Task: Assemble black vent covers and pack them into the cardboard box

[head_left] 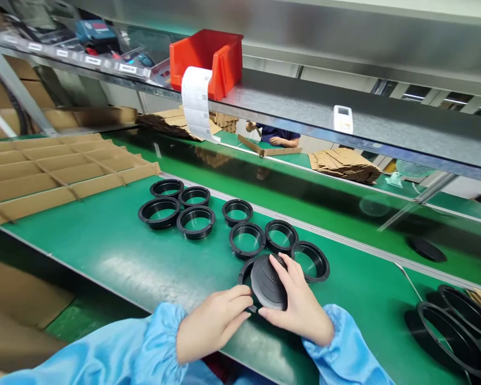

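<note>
My right hand [299, 302] grips a black, stepped, dome-like round disc [264, 280], thumb at its near edge and fingers over its top. The disc is tilted over a black flanged ring [243, 274], which it partly hides. At the near left rim of that ring, my left hand [218, 318] is closed, its fingertips bunched against the edge. Just beyond stand more open black rings, among them one to the right [325, 267] and one behind [247, 254]. Farther left sits a cluster of similar rings [195, 235].
Cardboard dividers [70, 166] lie on the green bench at left. Larger black rings [444, 347] stand at right. Overhead runs a shelf [288, 91] with a red bin [228, 64], a paper strip [196, 101] and a white handheld device [342, 118]. Another person's arm [288, 140] shows beyond.
</note>
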### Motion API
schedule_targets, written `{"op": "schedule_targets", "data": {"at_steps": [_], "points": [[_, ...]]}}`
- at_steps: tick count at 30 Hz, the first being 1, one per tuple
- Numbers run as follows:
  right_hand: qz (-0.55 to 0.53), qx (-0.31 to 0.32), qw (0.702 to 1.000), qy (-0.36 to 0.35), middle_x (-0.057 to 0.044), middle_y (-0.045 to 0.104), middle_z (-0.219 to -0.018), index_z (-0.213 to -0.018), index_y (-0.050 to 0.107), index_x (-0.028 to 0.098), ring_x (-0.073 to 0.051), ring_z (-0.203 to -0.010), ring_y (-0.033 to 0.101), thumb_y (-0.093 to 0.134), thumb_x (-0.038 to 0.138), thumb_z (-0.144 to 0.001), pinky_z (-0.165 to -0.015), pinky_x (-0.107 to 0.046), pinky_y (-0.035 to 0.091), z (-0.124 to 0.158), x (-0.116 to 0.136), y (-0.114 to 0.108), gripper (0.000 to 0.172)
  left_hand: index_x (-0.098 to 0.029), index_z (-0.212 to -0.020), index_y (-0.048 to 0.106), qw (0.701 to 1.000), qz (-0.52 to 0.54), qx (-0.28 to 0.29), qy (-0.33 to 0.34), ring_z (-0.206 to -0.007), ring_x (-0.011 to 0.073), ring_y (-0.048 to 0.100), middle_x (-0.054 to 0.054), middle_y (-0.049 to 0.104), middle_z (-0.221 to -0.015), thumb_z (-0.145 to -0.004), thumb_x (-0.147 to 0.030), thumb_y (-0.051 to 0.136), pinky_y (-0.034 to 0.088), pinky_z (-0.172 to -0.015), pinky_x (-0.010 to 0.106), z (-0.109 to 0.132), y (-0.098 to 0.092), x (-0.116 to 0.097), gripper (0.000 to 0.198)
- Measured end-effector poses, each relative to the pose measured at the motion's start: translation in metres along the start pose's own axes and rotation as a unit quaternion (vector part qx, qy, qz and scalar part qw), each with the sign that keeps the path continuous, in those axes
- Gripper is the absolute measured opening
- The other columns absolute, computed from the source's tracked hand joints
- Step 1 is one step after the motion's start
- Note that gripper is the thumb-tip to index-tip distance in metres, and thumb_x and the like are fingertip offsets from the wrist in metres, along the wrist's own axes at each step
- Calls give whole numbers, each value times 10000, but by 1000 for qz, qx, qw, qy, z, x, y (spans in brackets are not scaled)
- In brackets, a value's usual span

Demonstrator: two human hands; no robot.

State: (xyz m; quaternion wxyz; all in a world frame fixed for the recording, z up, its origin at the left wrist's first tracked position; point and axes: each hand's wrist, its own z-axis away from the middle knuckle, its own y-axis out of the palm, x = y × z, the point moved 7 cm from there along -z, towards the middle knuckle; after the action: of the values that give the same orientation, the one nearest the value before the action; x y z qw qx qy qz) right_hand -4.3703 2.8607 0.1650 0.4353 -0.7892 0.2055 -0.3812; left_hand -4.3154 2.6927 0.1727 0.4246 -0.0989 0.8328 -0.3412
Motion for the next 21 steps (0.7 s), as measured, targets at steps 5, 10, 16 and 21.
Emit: {"op": "schedule_targets", "data": {"at_steps": [5,10,16,21], "points": [[34,34,999,-19,-205,229,-1551,-1560,293,182,-417,-1423,250,823,462,-683,-1138,-602,338,-7,15,7,1062,-228,-1099,621,997,-65,5,-41,-1012,183,649,63,630,-1198,-1006,-243,430,479,-887,223,29,-24,4,213],[89,96,991,-22,-256,203,-1573,-1564,284,127,-455,-1442,223,821,571,-698,-1150,-612,314,-13,18,28,1112,-225,-1026,605,994,-76,-6,-72,-960,157,638,56,624,-1149,-1018,-254,404,473,-854,212,51,-35,15,203],[145,5,986,-85,-175,16,-1650,-1607,58,156,-414,-1504,39,449,643,-964,-1191,-672,157,-17,43,5,896,-224,-992,613,996,-30,-19,-85,-937,146,637,51,638,-1097,-1011,-251,423,467,-827,200,67,-43,16,192],[161,16,977,-137,-167,157,-1632,-1611,68,228,-476,-1452,224,505,706,-900,-1101,-774,232,-8,56,16,962,-203,-923,655,991,29,-48,-124,-871,177,630,66,667,-937,-995,-291,450,486,-792,244,70,-51,15,235]]}}
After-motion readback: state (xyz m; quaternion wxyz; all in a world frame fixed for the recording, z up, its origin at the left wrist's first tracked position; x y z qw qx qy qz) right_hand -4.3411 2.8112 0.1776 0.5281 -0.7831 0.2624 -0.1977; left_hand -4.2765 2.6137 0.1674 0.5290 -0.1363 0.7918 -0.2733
